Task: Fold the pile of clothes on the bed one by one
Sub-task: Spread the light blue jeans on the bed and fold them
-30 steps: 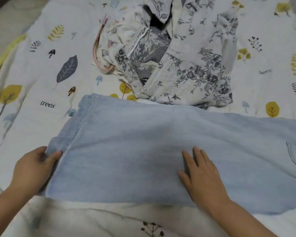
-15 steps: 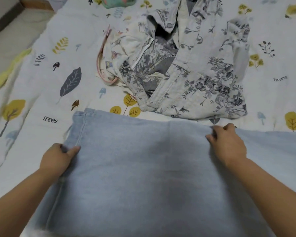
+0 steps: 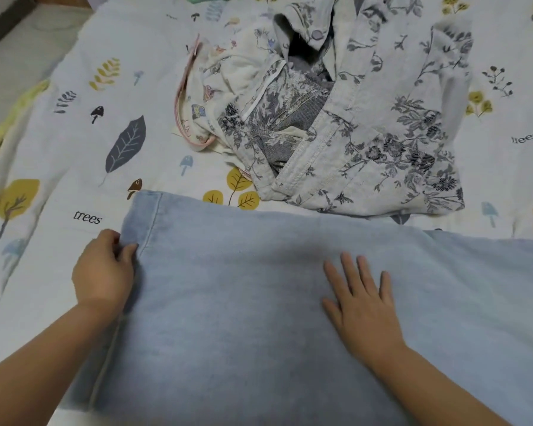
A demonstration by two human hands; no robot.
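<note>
Fingers (image 3: 348,265) of right hand (image 3: 363,305) spread flat on jeans (image 3: 243,318); left hand (image 3: 103,272) pinches hem.

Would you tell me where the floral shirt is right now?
In the head view the floral shirt lies crumpled at upper right on the bed, just beyond the jeans, with a pink-trimmed garment against its left.

Light blue denim garment (image 3: 259,302), spread flat: one. Grey floral garment (image 3: 382,133), crumpled in the pile beyond it: one. White printed garment with pink trim (image 3: 222,78), in the same pile: one. Further pieces underneath cannot be counted. Hands: two, left hand (image 3: 103,272) and right hand (image 3: 363,305). Leaf-print bedsheet (image 3: 59,155): one. Printed word "trees" (image 3: 87,217): two.
</note>
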